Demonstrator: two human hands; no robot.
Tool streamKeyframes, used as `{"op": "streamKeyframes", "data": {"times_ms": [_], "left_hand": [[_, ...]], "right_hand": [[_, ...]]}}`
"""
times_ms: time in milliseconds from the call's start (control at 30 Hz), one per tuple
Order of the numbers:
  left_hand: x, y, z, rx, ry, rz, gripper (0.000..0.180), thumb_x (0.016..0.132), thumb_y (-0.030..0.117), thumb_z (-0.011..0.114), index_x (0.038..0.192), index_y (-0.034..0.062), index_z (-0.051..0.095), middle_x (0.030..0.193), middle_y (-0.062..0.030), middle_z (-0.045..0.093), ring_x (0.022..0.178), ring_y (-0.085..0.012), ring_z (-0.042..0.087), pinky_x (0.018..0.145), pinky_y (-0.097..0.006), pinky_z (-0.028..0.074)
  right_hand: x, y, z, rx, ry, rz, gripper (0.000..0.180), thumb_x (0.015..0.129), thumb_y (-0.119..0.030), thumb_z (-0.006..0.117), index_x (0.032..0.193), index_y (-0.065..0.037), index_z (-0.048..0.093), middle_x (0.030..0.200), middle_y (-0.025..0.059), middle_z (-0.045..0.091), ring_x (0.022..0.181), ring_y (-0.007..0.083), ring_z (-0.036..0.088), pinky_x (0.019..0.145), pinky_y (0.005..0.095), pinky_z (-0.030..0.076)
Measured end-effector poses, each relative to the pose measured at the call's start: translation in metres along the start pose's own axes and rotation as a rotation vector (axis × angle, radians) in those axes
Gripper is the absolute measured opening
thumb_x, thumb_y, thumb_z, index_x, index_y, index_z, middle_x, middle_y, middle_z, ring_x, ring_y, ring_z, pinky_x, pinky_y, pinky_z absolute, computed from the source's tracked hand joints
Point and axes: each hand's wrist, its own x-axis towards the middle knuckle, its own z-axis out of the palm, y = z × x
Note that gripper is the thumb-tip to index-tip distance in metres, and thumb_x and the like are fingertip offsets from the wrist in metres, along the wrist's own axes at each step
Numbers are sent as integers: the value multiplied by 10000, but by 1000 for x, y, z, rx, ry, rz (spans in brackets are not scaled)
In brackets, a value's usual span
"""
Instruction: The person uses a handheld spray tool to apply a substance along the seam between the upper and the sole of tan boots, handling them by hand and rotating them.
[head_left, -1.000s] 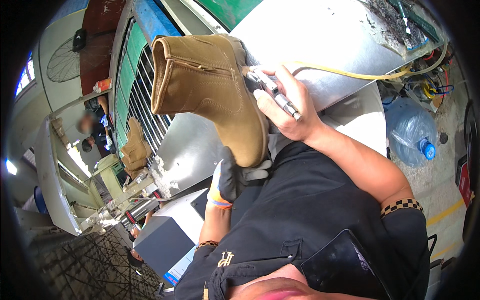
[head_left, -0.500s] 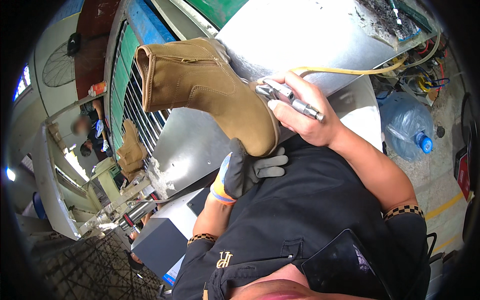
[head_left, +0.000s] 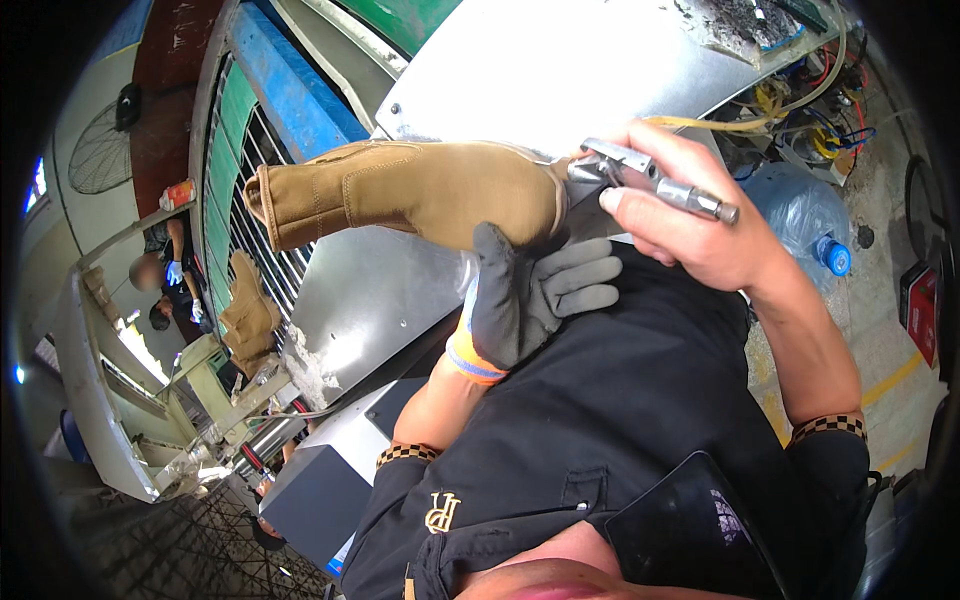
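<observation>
Tan boot (head_left: 420, 195): my gloved left hand (head_left: 525, 290) cups it from six o'clock. Metal tool (head_left: 655, 180): my right hand (head_left: 690, 225) clenched around it, tip at boot's three o'clock.

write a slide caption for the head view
Gloved left hand steadies a tan suede boot while the bare right hand presses a metal hand tool against its sole end.

Bright daylight glares off the metal sheet (head_left: 520, 80); fisheye bending darkens the rim into black corners; the far left background blurs.
</observation>
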Motion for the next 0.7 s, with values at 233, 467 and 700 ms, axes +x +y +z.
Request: {"op": "streamKeyframes", "data": {"times_ms": [233,467,700], "left_hand": [[18,6,-7,84,-149,39,1025,820,792,398,1460,-5,329,1376,-227,514,1234,-308,557,1011,-449,489],[41,13,-1,-96,-370,105,1021,825,808,355,1410,-28,353,1365,-229,521,1228,-305,559,1041,-416,460],[76,34,-7,-57,-455,203,979,841,807,357,1339,-34,409,1266,-207,568,1128,-287,591,989,-403,478]], "right_hand": [[-9,-18,0,-136,65,-14,236,909,-82,557,1130,2,551,664,-32,491,514,27,427,458,208,346],[-23,-5,18,-256,229,-144,350,880,-93,570,1205,32,538,745,-33,548,680,25,445,617,213,361],[-4,39,41,-457,322,-431,457,823,-4,590,1269,25,494,734,83,641,623,113,602,613,240,472]]}}
